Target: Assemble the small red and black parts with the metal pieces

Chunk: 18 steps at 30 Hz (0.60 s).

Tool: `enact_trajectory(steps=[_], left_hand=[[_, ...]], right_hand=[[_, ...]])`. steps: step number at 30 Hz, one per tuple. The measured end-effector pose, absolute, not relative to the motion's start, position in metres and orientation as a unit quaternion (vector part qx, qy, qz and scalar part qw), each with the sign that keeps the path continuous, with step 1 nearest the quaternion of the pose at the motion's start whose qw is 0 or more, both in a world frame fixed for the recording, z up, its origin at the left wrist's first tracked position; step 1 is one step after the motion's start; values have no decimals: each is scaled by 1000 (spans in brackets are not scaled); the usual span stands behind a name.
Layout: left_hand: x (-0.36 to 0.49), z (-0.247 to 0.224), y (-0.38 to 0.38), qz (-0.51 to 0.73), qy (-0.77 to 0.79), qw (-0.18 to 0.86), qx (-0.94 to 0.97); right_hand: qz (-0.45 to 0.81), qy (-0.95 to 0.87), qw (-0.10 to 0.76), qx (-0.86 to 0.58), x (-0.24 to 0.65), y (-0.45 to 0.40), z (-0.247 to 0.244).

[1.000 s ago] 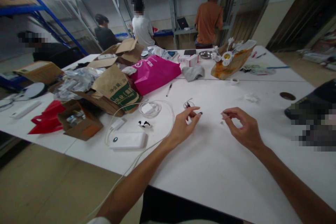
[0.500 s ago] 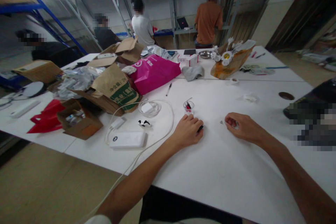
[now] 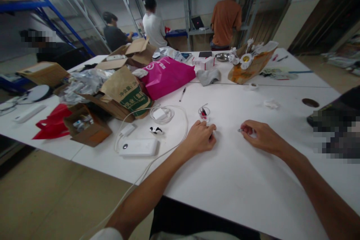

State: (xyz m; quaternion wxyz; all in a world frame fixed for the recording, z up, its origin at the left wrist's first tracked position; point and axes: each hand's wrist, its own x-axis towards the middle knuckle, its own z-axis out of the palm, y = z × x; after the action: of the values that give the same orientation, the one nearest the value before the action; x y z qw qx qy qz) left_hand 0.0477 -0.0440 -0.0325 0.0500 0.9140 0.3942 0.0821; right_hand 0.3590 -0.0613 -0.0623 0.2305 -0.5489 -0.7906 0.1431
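Low over the white table (image 3: 225, 180), we are curling our left hand (image 3: 201, 137) just on the near side of a clear cup (image 3: 204, 114) of red and black bits, and we cannot tell whether its folded fingers are holding anything. To the right, our right hand (image 3: 260, 135) is bunching its fingers narrowly at a tiny grey piece (image 3: 240, 130), seemingly pointing leftward along its length, its grip unclear. Since half a second ago, the black piece at our left fingertips is disappearing from clear view.

Dim, diffuse light, soft shadows on the white table (image 3: 225, 180), edges perhaps blurry.
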Motion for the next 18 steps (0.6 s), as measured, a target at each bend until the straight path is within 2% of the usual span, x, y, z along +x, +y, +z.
enact_trajectory(steps=[13, 18], left_hand=[[37, -31, -34, 104, 418, 55, 901], [30, -22, -31, 157, 435, 84, 883]], right_hand=[[149, -788, 245, -544, 358, -63, -61], [144, -788, 255, -541, 357, -63, -61]])
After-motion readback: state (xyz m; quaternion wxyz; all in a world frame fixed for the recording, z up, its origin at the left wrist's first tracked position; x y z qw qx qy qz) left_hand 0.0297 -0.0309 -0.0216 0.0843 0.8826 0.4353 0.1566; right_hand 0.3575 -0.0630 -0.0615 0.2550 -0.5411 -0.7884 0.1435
